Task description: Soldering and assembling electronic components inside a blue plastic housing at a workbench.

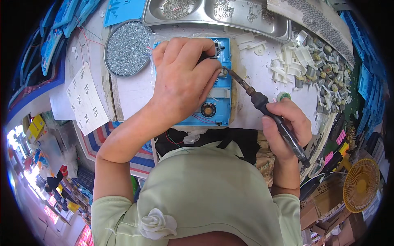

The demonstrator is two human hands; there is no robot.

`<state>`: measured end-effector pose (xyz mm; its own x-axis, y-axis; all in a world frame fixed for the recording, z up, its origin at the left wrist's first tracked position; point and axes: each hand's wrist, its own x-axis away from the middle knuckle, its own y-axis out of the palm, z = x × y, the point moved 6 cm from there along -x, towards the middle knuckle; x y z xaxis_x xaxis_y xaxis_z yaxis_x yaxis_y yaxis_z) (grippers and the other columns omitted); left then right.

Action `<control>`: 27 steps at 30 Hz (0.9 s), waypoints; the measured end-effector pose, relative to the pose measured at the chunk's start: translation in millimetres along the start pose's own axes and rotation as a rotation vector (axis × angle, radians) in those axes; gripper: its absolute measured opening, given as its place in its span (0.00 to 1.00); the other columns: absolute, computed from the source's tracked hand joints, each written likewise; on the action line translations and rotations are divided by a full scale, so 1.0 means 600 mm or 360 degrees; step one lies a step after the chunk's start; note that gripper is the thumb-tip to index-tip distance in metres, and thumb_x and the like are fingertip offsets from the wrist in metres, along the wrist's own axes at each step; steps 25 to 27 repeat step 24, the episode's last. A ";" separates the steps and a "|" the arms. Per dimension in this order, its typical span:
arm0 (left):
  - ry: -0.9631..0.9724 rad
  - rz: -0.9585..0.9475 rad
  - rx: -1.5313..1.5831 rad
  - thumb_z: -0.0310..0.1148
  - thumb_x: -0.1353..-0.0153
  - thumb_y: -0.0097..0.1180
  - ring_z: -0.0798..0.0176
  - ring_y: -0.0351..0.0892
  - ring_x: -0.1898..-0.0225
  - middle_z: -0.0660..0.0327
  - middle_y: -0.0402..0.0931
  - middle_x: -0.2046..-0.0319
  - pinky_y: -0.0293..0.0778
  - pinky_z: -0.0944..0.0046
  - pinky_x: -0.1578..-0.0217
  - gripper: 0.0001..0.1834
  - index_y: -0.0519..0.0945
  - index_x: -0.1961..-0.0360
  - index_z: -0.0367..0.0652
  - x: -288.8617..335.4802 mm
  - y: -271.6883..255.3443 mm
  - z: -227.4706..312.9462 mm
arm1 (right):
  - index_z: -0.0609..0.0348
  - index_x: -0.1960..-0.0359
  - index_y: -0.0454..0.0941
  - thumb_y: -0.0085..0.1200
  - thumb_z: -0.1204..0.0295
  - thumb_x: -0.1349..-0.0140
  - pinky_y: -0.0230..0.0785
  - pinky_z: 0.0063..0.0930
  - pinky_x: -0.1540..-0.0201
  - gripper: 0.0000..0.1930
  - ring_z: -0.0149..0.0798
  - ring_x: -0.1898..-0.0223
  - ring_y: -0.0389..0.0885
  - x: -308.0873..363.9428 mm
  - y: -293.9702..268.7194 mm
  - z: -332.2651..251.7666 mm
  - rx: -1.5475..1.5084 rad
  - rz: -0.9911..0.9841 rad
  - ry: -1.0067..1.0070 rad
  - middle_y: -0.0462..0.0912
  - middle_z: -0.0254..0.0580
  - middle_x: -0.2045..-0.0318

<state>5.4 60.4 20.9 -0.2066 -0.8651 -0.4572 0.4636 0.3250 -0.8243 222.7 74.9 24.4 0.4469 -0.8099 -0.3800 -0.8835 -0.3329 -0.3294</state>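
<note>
My right hand (289,125) is closed around the black handle of a soldering iron (259,101). The iron's tip reaches left to a small metal part on a blue plastic housing (200,119). Over the upper part of the housing, my left hand (182,71) is closed, thumb and fingers pinched together. A dark piece shows at those fingertips, but what they grip is mostly hidden. A round speaker (208,110) sits low in the housing, beneath a pale strip (219,93). Thin wires run along the housing's bottom edge.
A round tray of small screws (128,48) stands left of the housing. Behind it is a metal tray (197,18) with springs. Small motors and white plastic parts (305,61) lie heaped at the right. A paper sheet (87,98) lies left; blue housings (55,39) are stacked beyond.
</note>
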 end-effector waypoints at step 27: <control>0.0007 -0.0026 -0.0037 0.28 0.52 0.71 0.56 0.75 0.55 0.63 0.77 0.57 0.62 0.53 0.49 0.11 0.85 0.65 0.48 0.001 -0.001 0.002 | 0.67 0.56 0.81 0.70 0.78 0.46 0.60 0.26 0.78 0.16 0.35 0.81 0.71 0.014 -0.006 -0.008 0.0095 0.0040 -0.0126 0.79 0.39 0.79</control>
